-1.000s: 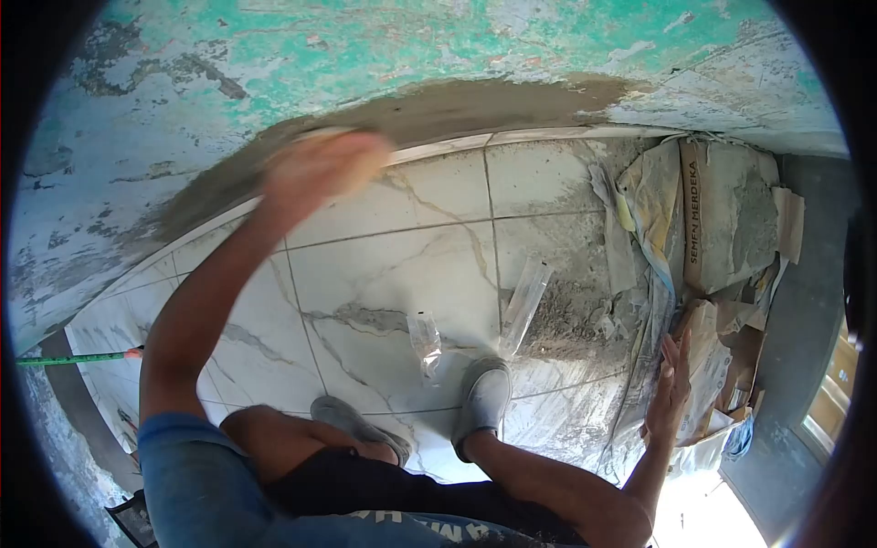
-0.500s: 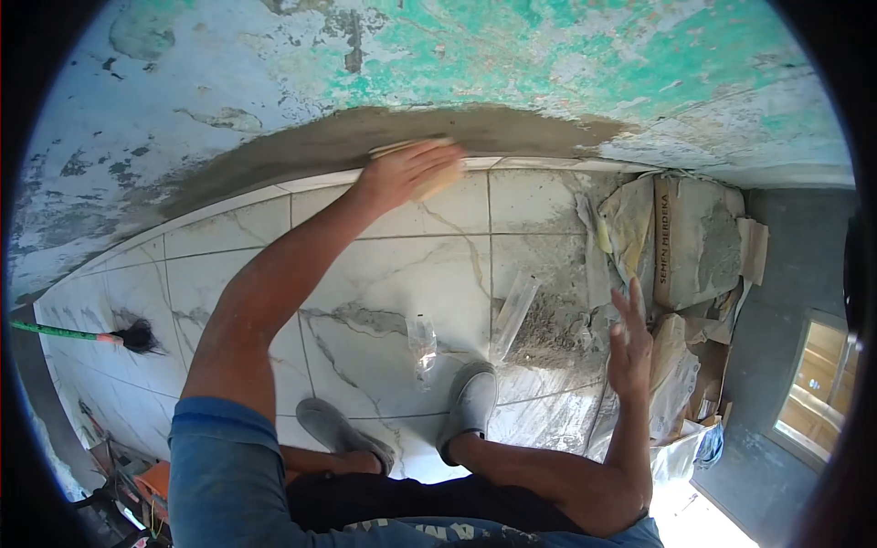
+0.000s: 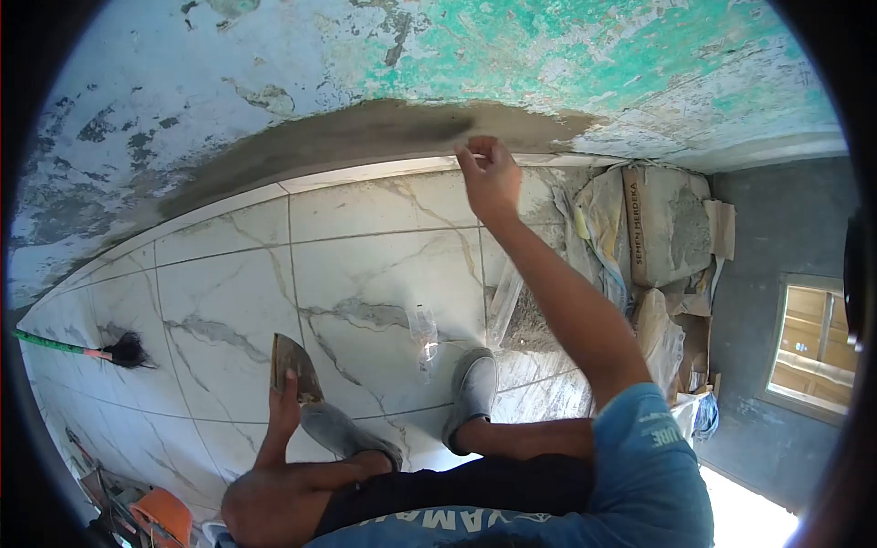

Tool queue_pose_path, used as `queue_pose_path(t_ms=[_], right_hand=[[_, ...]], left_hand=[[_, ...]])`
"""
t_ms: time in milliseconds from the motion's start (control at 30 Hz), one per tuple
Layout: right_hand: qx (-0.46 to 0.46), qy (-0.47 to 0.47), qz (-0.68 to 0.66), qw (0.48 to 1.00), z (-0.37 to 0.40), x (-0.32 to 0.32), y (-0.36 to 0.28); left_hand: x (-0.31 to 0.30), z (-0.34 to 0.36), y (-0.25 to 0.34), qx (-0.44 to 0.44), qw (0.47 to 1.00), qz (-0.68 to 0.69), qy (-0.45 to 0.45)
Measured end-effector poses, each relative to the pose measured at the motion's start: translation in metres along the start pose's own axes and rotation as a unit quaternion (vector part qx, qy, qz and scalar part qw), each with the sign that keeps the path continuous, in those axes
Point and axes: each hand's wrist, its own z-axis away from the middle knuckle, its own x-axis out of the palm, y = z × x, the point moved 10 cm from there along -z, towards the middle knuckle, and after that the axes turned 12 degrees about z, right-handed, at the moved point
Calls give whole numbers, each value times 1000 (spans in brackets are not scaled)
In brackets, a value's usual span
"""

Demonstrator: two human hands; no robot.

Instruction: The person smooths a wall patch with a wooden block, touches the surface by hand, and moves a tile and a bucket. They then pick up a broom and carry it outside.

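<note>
My left hand (image 3: 288, 402) is low over the floor by my left shoe, its thumb across a flat tan pad (image 3: 294, 365) with one straight edge. Up at the wall, my right hand (image 3: 493, 178) is closed, thumb and fingertips pinched together in front of the strip of wet grey plaster (image 3: 365, 132). Whatever those fingertips may hold, I cannot tell. Just below the plaster runs a pale tile skirting (image 3: 352, 173). A dark smudge shows on the plaster beside my right fingertips.
Grey shoes (image 3: 473, 384) stand on marbled floor tiles (image 3: 219, 310). A clear plastic wrapper (image 3: 422, 338) lies between them and the wall. Cement bags (image 3: 671, 224) and grey debris (image 3: 534, 324) are on the right. A green-handled brush (image 3: 128, 350) and an orange container (image 3: 163, 513) are left.
My left hand has left the wall, dropping low with the tan pad. My right hand has risen from the right side to the plaster, its spread fingers now pinched. The view has shifted slightly.
</note>
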Motion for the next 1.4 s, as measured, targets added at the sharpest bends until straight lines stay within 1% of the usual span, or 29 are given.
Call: queue_pose_path(t_ms=[67,100,167,200,267,367,500,567,700,767,900,1000,1067,1100,1133,1167,1200,1233,1267,1300,1333,1367,1400], right_hand=[[30,101,-51,993,-5,0,2],[29,104,-46,993,-5,3,-2],[18,142,-100,985,-4,1,-8],[17,144,-99,985,-5,2,-11],[25,152,-99,983,-6,3,-13],[20,157,-112,981,-11,7,-16],[43,153,-86,983,-13,8,-19],[34,160,-80,983,-15,11,-16],[36,140,-67,987,-13,11,-18],[1,150,-96,984,-8,11,-19],[-22,142,-101,984,4,13,-15],[-32,123,-91,988,15,14,-15],[-48,94,-79,991,22,17,-19],[-48,95,-80,991,25,15,-16],[-83,-16,-34,996,26,34,-20],[-118,-127,13,985,32,54,-23],[-89,-230,93,965,40,69,-16],[-89,-229,94,965,39,66,-12],[-114,-302,184,928,46,78,-5],[-137,-371,270,878,54,89,5],[-106,-231,235,938,35,69,-2],[-41,-138,133,980,19,56,7],[-11,-66,89,994,10,37,-1]], left_hand=[[-5,4,-22,-20,987,150,50],[-6,3,-23,-20,987,153,45],[-9,5,-23,-26,994,98,35],[-8,5,-22,-25,994,100,33],[-3,6,-16,0,988,153,19],[-1,6,-24,-22,989,146,19],[1,4,-14,-9,992,125,21],[4,3,-5,15,988,151,-4],[1,0,-11,2,989,149,2],[-4,0,-17,-6,990,136,33],[-4,-2,-23,-16,991,132,16],[-1,-2,-15,-4,993,118,14],[1,-1,-11,-11,991,134,16],[2,-1,-9,-10,991,133,16],[2,-1,-7,-6,992,124,21],[1,-1,-4,-1,993,115,26],[2,-1,-2,0,993,115,26],[3,0,-2,-5,993,114,23],[4,0,-2,-11,993,112,19],[4,-1,-2,-10,994,111,19],[4,-1,-4,-11,993,113,16],[4,-2,-6,-11,993,116,14],[4,-3,-8,-11,993,116,17]])
